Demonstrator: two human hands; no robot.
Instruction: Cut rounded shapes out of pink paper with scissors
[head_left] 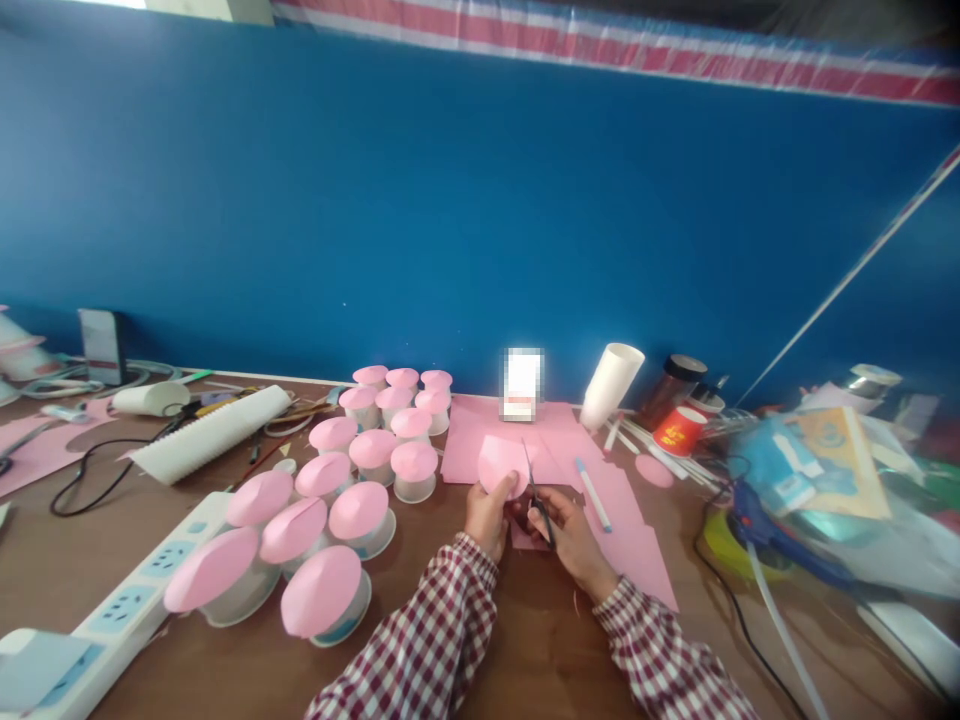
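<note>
Between thumb and fingers, my left hand (490,515) pinches a rounded piece of pink paper (498,462). Closed round the dark handles of a pair of scissors (541,520) is my right hand (574,535). The scissor blades point up and away, at the right edge of the paper piece. Behind both hands lie larger pink paper sheets (472,440). A pale blue-white marker or pen (592,494) rests on the pink sheets to the right. Several white paper cups topped with pink paper cones (360,515) stand in rows left of my hands.
A white power strip (135,610) and a stack of white cups (217,432) lie left. Far right are a blue glue gun (780,545), a red paper cup (679,430), a dark-lidded jar (675,385) and plastic bags. Upright white cups (613,385) stand before the blue wall.
</note>
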